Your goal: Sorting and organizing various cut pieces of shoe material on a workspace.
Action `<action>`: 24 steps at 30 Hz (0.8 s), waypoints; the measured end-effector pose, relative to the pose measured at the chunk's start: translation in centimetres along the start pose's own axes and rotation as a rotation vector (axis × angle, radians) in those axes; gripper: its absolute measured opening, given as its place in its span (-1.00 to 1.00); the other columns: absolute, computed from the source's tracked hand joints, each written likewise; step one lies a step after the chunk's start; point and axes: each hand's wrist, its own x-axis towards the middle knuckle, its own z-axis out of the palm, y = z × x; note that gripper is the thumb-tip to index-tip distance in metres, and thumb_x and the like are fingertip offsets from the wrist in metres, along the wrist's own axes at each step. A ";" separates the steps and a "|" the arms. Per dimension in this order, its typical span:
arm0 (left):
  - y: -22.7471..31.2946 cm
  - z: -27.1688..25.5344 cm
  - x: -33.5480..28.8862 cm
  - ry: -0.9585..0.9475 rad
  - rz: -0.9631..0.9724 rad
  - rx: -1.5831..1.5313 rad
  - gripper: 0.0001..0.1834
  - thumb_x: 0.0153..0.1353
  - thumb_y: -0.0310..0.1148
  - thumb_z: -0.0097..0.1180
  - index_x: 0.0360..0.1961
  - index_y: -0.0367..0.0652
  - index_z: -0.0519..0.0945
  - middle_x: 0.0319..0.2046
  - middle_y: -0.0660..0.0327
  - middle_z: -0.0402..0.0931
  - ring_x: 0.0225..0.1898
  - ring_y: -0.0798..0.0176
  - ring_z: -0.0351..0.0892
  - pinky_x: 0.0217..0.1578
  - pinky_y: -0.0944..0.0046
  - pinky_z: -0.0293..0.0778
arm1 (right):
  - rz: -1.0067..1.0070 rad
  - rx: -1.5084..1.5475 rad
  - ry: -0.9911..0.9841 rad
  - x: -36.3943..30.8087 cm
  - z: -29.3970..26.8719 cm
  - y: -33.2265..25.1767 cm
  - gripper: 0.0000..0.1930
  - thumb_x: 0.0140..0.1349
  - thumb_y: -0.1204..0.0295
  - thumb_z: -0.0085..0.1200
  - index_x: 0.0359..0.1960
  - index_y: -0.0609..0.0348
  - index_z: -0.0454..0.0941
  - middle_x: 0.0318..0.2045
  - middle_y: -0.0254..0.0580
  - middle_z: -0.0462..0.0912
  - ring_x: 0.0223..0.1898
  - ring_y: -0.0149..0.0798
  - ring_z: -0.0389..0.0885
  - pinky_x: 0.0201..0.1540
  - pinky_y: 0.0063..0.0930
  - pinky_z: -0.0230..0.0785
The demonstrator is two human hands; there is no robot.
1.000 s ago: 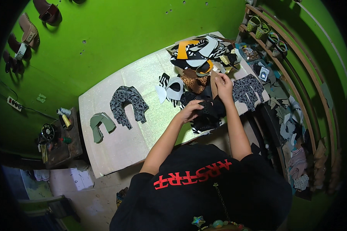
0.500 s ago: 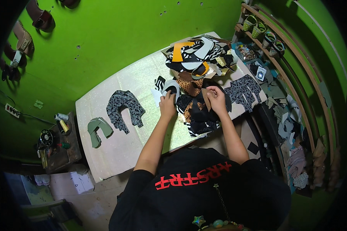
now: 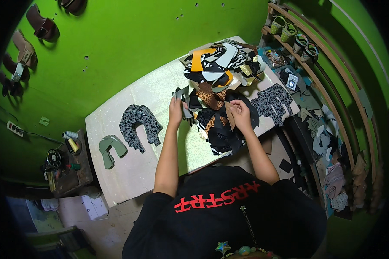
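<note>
My left hand (image 3: 176,113) is closed on a few cut fabric pieces (image 3: 183,96), grey with dark and striped parts, raised on edge above the table. A flat brown piece (image 3: 230,113) with a pointed lower end is pinched in my right hand (image 3: 240,115). Between and beyond my hands lies a loose heap of scraps, including leopard-print pieces (image 3: 212,96) and black pieces (image 3: 225,137). Farther back is a bigger pile of cut pieces, with an orange piece (image 3: 197,60) and a pale curved piece (image 3: 227,57) on top.
On the table (image 3: 116,112), a green curved stack (image 3: 111,149) and a black-and-grey patterned stack (image 3: 139,125) lie at left. More patterned pieces (image 3: 274,103) lie at right. A wooden rack (image 3: 328,64) with small shoes stands beside scraps. A small side table (image 3: 73,172) holds thread spools.
My left hand has picked up the grey and striped pieces and drawn them slightly left, turning them on edge. My right hand still holds the brown piece, shifted a little.
</note>
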 end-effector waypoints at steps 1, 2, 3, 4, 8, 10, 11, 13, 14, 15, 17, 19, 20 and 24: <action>0.9 -0.1 -0.5 0.016 -0.032 -0.053 -0.69 0.29 -0.19 -0.34 -0.27 -0.20 0.36 -0.61 0.22 0.43 -0.58 0.37 0.41 -0.51 0.42 0.37 | -0.004 -0.053 -0.018 0.0 0.2 0.0 -0.78 -0.01 0.66 -0.02 -0.27 0.28 0.44 -0.35 -0.20 0.54 -0.30 -0.36 0.48 -0.15 -0.52 0.31; 1.5 -0.2 -1.0 0.032 -0.064 -0.106 -0.65 0.30 -0.14 -0.37 -0.31 -0.18 0.38 -0.59 0.24 0.43 -0.58 0.38 0.40 -0.52 0.43 0.37 | -0.004 -0.050 -0.020 0.0 0.5 0.0 -0.78 -0.01 0.66 -0.02 -0.27 0.28 0.44 -0.35 -0.20 0.54 -0.30 -0.36 0.48 -0.15 -0.52 0.31; 1.9 -0.9 -1.4 0.025 -0.078 -0.093 -0.60 0.31 -0.11 -0.38 -0.34 -0.19 0.43 -0.57 0.24 0.45 -0.57 0.40 0.41 -0.53 0.42 0.38 | -0.034 -0.061 -0.046 0.1 1.0 -0.1 -0.77 -0.04 0.67 -0.03 -0.27 0.27 0.44 -0.34 -0.20 0.54 -0.31 -0.34 0.48 -0.15 -0.51 0.31; 2.2 -1.2 -1.7 0.032 -0.076 -0.092 -0.60 0.31 -0.11 -0.38 -0.34 -0.19 0.43 -0.57 0.24 0.45 -0.57 0.40 0.41 -0.53 0.42 0.38 | -0.065 -0.071 -0.071 0.1 1.6 -0.3 -0.75 -0.06 0.69 -0.05 -0.27 0.27 0.45 -0.34 -0.20 0.54 -0.32 -0.32 0.48 -0.15 -0.50 0.31; 1.9 -3.3 -2.9 0.127 -0.108 -0.122 -0.63 0.30 -0.15 -0.29 -0.29 -0.19 0.49 -0.56 0.25 0.48 -0.59 0.41 0.40 -0.53 0.41 0.37 | -0.038 -0.224 -0.242 0.0 3.8 -1.9 -0.75 -0.10 0.65 -0.04 -0.29 0.27 0.47 -0.36 -0.19 0.56 -0.28 -0.28 0.51 -0.17 -0.47 0.34; 1.8 -4.1 -3.3 0.106 -0.155 0.016 -0.67 0.28 -0.16 -0.22 -0.33 -0.19 0.48 -0.57 0.27 0.48 -0.59 0.43 0.39 -0.56 0.41 0.34 | -0.023 -0.208 -0.306 0.5 5.1 -1.6 -0.75 -0.11 0.64 -0.03 -0.30 0.27 0.48 -0.36 -0.16 0.57 -0.28 -0.29 0.52 -0.19 -0.46 0.35; 1.8 -4.5 -3.4 0.111 -0.154 0.016 -0.67 0.28 -0.16 -0.22 -0.33 -0.19 0.48 -0.57 0.27 0.48 -0.59 0.43 0.39 -0.56 0.41 0.34 | -0.013 -0.214 -0.381 0.6 5.7 -1.5 -0.75 -0.10 0.64 -0.02 -0.30 0.27 0.48 -0.36 -0.15 0.57 -0.27 -0.29 0.52 -0.20 -0.46 0.36; 1.7 -5.0 -3.8 0.117 -0.164 0.010 -0.67 0.28 -0.12 -0.20 -0.31 -0.16 0.47 -0.55 0.31 0.43 -0.56 0.43 0.38 -0.53 0.41 0.35 | 0.076 -0.077 -0.445 1.0 7.4 -1.1 -0.75 -0.09 0.61 0.03 -0.28 0.26 0.47 -0.36 -0.10 0.53 -0.26 -0.21 0.52 -0.18 -0.43 0.35; 1.7 -5.1 -3.8 0.119 -0.164 0.010 -0.67 0.28 -0.12 -0.20 -0.31 -0.16 0.47 -0.55 0.31 0.43 -0.56 0.43 0.38 -0.53 0.41 0.35 | 0.076 -0.076 -0.447 1.1 8.1 -0.5 -0.75 -0.09 0.61 0.03 -0.28 0.26 0.47 -0.36 -0.10 0.53 -0.26 -0.21 0.52 -0.18 -0.43 0.35; 1.9 -5.4 -3.8 0.165 -0.108 -0.070 -0.67 0.27 -0.11 -0.20 -0.33 -0.16 0.46 -0.55 0.32 0.41 -0.54 0.43 0.38 -0.51 0.42 0.34 | -0.071 -0.161 -0.322 1.0 9.0 -0.9 -0.74 -0.09 0.60 0.04 -0.27 0.25 0.46 -0.37 -0.08 0.50 -0.26 -0.16 0.50 -0.18 -0.40 0.35; 2.0 -6.0 -4.2 0.215 -0.056 -0.260 -0.64 0.28 -0.12 -0.21 -0.27 -0.17 0.51 -0.56 0.37 0.31 -0.48 0.48 0.33 -0.46 0.48 0.27 | -0.263 -0.309 -0.212 0.3 9.4 -1.6 -0.72 -0.07 0.58 0.05 -0.24 0.24 0.43 -0.34 -0.02 0.41 -0.25 -0.03 0.45 -0.14 -0.33 0.31; 3.1 -6.1 -4.6 0.212 -0.055 -0.346 -0.61 0.29 -0.11 -0.25 -0.17 -0.18 0.49 -0.56 0.36 0.30 -0.46 0.49 0.33 -0.46 0.48 0.26 | -0.229 -0.371 -0.323 -0.3 8.5 -1.7 -0.75 -0.05 0.54 0.06 -0.26 0.23 0.44 -0.33 -0.05 0.41 -0.26 -0.10 0.45 -0.18 -0.38 0.33; 3.5 -6.3 -4.7 0.207 -0.052 -0.431 -0.57 0.30 -0.11 -0.29 -0.07 -0.18 0.48 -0.56 0.35 0.29 -0.45 0.50 0.32 -0.46 0.48 0.26 | -0.194 -0.432 -0.432 -0.6 7.9 -1.8 -0.77 -0.02 0.50 0.07 -0.27 0.23 0.45 -0.33 -0.07 0.41 -0.28 -0.16 0.45 -0.22 -0.44 0.35; 4.3 -6.3 -5.3 0.303 -0.007 -0.348 -0.57 0.32 -0.19 -0.34 0.01 -0.21 0.44 -0.28 0.25 0.44 -0.33 0.43 0.40 -0.31 0.45 0.35 | 0.080 -0.830 -0.744 -3.1 5.0 -4.4 -0.60 -0.11 0.35 0.20 -0.17 0.10 0.46 -0.16 0.00 0.39 -0.02 0.03 0.29 0.01 -0.09 0.16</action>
